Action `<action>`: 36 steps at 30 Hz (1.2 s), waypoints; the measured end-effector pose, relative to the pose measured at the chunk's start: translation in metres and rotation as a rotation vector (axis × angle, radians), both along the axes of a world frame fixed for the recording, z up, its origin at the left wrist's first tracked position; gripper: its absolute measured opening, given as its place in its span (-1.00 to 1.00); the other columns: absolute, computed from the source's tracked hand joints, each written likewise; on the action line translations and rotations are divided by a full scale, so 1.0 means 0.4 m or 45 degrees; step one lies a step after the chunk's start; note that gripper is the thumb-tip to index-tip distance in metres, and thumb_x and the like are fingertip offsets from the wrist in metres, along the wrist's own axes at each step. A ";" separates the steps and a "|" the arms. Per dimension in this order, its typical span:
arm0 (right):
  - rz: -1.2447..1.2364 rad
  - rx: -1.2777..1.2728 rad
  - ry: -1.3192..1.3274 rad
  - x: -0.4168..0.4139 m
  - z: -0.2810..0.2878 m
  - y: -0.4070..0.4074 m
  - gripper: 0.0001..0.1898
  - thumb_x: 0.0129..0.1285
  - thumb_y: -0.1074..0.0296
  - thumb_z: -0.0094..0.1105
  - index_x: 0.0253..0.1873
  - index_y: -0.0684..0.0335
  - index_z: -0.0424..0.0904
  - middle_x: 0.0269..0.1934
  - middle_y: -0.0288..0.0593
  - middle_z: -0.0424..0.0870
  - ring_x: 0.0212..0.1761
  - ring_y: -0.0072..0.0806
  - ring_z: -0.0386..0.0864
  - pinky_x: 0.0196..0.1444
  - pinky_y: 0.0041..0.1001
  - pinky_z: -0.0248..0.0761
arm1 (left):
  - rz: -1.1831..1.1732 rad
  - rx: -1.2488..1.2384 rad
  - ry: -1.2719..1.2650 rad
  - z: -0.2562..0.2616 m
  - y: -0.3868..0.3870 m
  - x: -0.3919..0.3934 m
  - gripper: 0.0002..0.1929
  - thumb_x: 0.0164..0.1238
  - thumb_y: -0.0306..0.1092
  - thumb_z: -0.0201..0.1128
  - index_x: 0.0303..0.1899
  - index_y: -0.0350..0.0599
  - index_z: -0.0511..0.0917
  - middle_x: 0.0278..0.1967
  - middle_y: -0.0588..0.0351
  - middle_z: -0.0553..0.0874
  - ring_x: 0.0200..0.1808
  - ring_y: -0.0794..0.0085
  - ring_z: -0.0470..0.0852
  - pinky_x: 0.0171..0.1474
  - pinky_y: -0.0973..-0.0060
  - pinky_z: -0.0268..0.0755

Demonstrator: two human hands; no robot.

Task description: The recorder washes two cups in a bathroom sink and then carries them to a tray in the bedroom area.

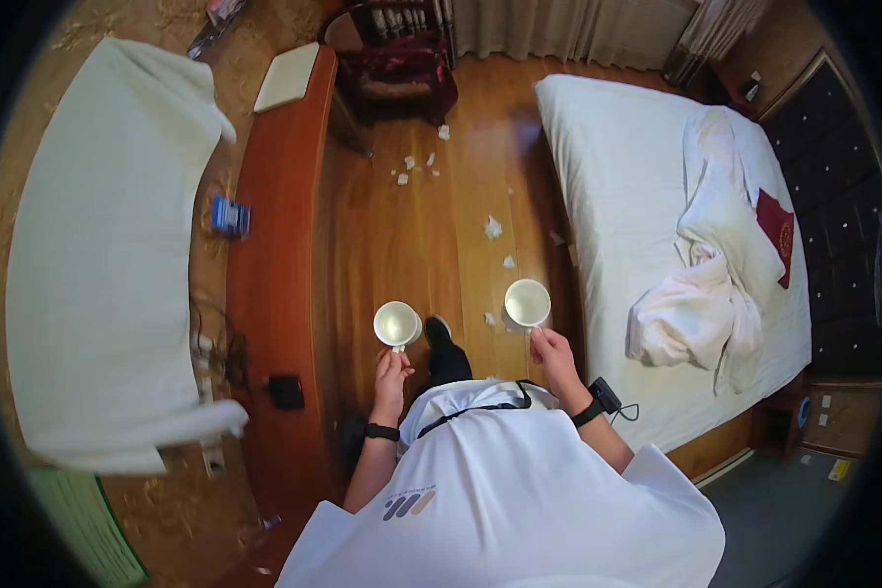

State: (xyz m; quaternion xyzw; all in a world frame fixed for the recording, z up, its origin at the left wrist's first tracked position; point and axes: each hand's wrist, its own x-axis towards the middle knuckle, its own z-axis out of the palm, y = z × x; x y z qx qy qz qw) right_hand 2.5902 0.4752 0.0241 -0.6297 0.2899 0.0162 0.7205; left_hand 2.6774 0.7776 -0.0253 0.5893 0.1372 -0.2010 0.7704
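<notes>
My left hand (392, 376) grips the handle of a white cup (397, 324), held over the floor beside the wooden desk. A second white cup (528, 303) hangs by its handle from my right hand (553, 354), nearer the bed. Both cups show their open tops to me, and I see no clear contents in either. The two cups are well apart, with my dark shoe (438, 332) between and below them.
Crumpled white tissue (492, 227) and other scraps lie on the wooden floor (411, 250). At left runs the desk (279, 191), bearing a blue box (230, 217) and a black device (285, 392). A bed (617, 184) with rumpled bedding (705, 309) borders the right. An armchair (397, 73) stands ahead.
</notes>
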 end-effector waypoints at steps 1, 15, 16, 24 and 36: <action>-0.027 -0.014 0.023 0.065 0.008 0.004 -0.62 0.41 0.12 -0.03 -0.51 0.17 0.37 -0.60 -0.40 0.33 -0.55 -0.67 0.25 -0.47 -0.61 0.12 | -0.031 -0.048 0.033 0.001 -0.011 0.089 -0.74 0.52 -0.14 -0.06 -0.24 -0.08 0.48 -0.32 0.25 0.45 -0.25 0.61 0.45 -0.16 0.52 0.43; 0.019 -0.104 -0.075 1.061 0.053 -0.081 -0.61 0.40 0.10 -0.01 -0.52 0.17 0.39 -0.61 -0.43 0.34 -0.57 -0.69 0.24 -0.50 -0.61 0.10 | -0.050 -0.188 -0.007 0.087 -0.125 1.161 -0.69 0.52 -0.07 -0.10 -0.31 -0.04 0.47 0.09 0.11 0.52 0.11 0.35 0.49 0.03 0.35 0.38; 0.042 -0.088 -0.073 1.146 0.035 -0.098 -0.61 0.40 0.10 -0.01 -0.52 0.16 0.38 -0.61 -0.44 0.33 -0.57 -0.70 0.24 -0.51 -0.62 0.09 | -0.026 -0.239 -0.007 0.088 -0.133 1.225 -0.70 0.51 -0.08 -0.10 -0.32 -0.01 0.46 0.13 0.11 0.52 0.13 0.35 0.48 0.06 0.35 0.33; 0.535 -0.322 -0.234 1.917 -0.010 -0.202 -0.59 0.41 0.07 -0.04 -0.51 0.18 0.37 -0.62 -0.40 0.34 -0.57 -0.66 0.24 -0.48 -0.59 0.11 | 0.255 -0.136 -0.083 0.130 -0.149 1.700 -0.71 0.50 -0.08 -0.07 -0.27 -0.01 0.53 0.05 0.11 0.59 0.10 0.42 0.51 0.07 0.43 0.31; 0.907 -0.104 -0.317 2.787 0.090 0.095 -0.61 0.39 0.01 0.00 -0.43 0.18 0.45 -0.57 -0.41 0.36 -0.52 -0.66 0.28 -0.43 -0.59 0.18 | 0.616 -0.307 -0.209 0.133 -0.067 2.322 -0.73 0.46 -0.12 0.04 -0.11 -0.09 0.56 -0.03 0.20 0.57 0.04 0.51 0.49 0.02 0.43 0.39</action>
